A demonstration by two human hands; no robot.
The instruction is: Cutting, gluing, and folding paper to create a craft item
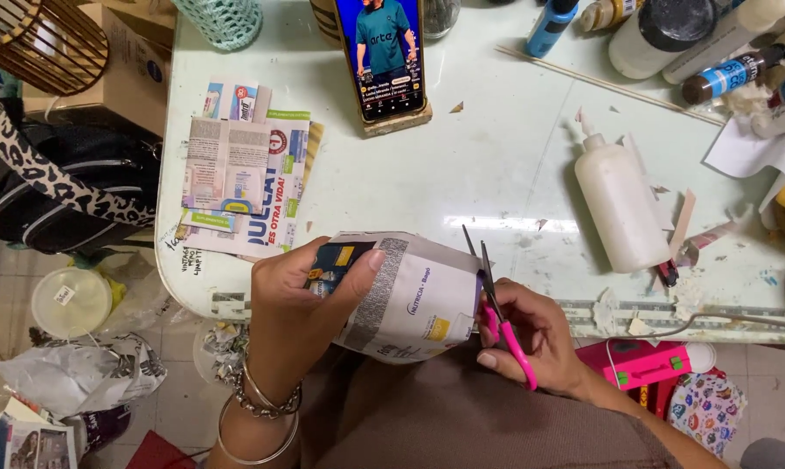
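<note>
The left hand (301, 300) holds a flattened piece of printed carton (401, 295) just off the near edge of the pale green tabletop (462, 174), over the person's lap. Its fingers (357, 265) are clamped on the carton, thumb tip pressed on the top face, the other fingers hidden below. 2 metal bangles and a chain bracelet (266, 408) sit on that wrist.

The right hand (536, 334) grips pink-handled scissors (496, 300), fingers closed through and around the handles. The blades point up toward the far edge and are slightly apart at the carton's right edge; whether they bite into the card I cannot tell.

On the tabletop near the left edge lies a stack of flattened printed cartons (245, 178). At the far edge a smartphone (382, 56) stands propped upright on a small wooden block (398, 122), screen lit. Toward the right lies a white squeeze bottle (618, 204) on its side, nozzle toward the far edge, with paper scraps (683, 230) just beside it. A thin wooden stick (609, 84) lies diagonally near the far right corner, beyond it a cluster of paint bottles (714, 39). A ruler (670, 313) runs along the near edge at right.
</note>
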